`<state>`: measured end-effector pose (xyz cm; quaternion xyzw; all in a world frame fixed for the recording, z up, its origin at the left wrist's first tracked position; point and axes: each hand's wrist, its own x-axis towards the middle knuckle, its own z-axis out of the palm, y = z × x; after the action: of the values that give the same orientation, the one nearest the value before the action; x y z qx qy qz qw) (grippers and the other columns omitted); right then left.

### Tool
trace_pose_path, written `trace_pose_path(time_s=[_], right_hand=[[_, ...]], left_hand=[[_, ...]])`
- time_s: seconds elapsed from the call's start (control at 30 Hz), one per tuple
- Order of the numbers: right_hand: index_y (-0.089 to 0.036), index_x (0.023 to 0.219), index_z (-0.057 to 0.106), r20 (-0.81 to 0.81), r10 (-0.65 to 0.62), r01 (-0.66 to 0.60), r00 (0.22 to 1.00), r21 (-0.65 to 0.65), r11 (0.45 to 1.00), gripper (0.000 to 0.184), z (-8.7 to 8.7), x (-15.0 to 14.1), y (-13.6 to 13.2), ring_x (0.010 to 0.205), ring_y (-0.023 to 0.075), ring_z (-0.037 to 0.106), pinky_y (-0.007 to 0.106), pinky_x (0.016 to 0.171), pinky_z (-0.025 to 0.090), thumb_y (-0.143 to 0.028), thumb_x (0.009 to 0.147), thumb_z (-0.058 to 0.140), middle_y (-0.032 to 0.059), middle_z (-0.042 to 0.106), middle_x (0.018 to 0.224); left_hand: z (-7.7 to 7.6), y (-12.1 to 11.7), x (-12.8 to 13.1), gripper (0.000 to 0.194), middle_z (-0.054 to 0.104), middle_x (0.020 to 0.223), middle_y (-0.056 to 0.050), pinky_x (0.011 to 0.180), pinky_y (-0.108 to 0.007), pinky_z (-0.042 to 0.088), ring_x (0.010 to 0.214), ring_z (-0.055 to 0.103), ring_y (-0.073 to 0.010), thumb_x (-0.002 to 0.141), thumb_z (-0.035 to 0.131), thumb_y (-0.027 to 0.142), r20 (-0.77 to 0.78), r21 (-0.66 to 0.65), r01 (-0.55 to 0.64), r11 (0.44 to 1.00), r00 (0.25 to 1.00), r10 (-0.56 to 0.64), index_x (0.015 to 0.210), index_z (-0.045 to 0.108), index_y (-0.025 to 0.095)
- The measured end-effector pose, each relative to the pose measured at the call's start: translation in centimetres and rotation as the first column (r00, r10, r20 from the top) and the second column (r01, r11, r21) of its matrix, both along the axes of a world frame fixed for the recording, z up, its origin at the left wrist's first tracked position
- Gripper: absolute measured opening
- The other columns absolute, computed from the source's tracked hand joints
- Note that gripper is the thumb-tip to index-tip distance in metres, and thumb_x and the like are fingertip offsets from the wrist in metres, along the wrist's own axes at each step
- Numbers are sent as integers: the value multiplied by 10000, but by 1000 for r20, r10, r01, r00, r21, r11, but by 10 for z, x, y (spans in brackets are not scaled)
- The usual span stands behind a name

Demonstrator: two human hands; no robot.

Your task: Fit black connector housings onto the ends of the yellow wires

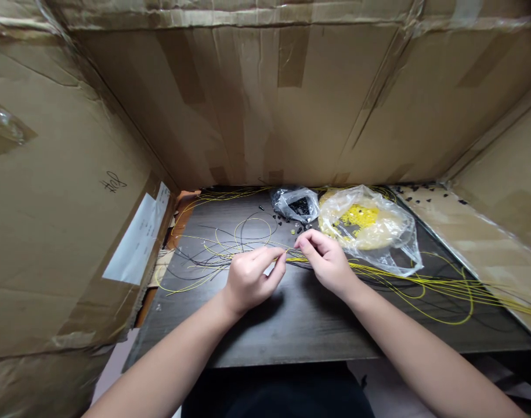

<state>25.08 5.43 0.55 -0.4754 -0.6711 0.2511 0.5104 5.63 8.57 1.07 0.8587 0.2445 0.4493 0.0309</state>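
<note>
Over the dark bench (291, 325), two hands pinch yellow wires (422, 284).
Left hand (250, 278) and right hand (326, 261) each nip the strands; plastic bags (374, 232) lie behind.

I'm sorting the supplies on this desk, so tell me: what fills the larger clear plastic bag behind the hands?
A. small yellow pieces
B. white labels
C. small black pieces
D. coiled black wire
A: the larger clear bag holds a heap of small yellow pieces; the black bits sit in the smaller bag.
</note>
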Motion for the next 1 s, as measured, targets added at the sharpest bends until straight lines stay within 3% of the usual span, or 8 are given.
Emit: trace_pose_path(time_s=[0.1,0.2,0.27,0.4,0.57,0.77,1.0], right_hand=[[-171,1108,611,194,-56,14,979,215,976,231,2,5,-4,502,105,437,247,511,369,-339,953,573,-42,493,606],[-163,1193,606,380,-134,-44,915,425,904,322,5,6,-7,584,124,554,264,597,443,-305,909,653,-1,626,706],[-164,1178,618,445,-187,-62,876,488,871,292,6,5,-7,658,139,616,276,660,473,-270,909,660,27,692,796],[-154,1114,651,517,-264,-61,814,528,847,196,4,4,-5,641,139,613,283,645,452,-220,930,631,20,695,759],[-167,1181,649,564,-331,-70,757,574,816,251,3,6,-4,589,125,540,284,600,383,-221,936,628,-10,632,668],[-190,1077,691,564,-378,-72,734,619,782,166,4,7,-6,563,116,468,280,593,345,-183,920,638,-24,556,601],[-156,1053,667,541,-373,-52,754,614,788,167,3,6,-8,586,128,535,288,610,394,-173,887,665,5,642,673]], left_hand=[[2,-2,1,119,725,789,-7,596,-204,461,597,609,-85,839,657,104,73,-18,15,1000,997,-14,947,664,154],[5,-4,3,94,711,744,-2,557,-198,435,540,556,-71,835,660,104,107,-63,19,998,994,-12,917,676,148],[7,-5,4,58,686,686,7,525,-198,408,501,505,-64,842,654,116,123,-115,16,993,992,-2,876,687,149],[9,-6,7,68,618,596,30,490,-196,358,469,425,-57,853,643,143,145,-248,25,968,989,11,829,706,156],[10,-6,8,103,493,508,59,475,-195,318,453,364,-55,868,631,176,157,-368,52,929,988,6,814,717,160],[11,-6,7,101,483,519,55,490,-203,315,467,370,-61,865,632,190,145,-375,51,926,989,5,828,721,157],[9,-6,8,105,559,575,33,490,-199,321,475,387,-54,871,631,191,147,-378,57,924,989,-1,830,715,141]])
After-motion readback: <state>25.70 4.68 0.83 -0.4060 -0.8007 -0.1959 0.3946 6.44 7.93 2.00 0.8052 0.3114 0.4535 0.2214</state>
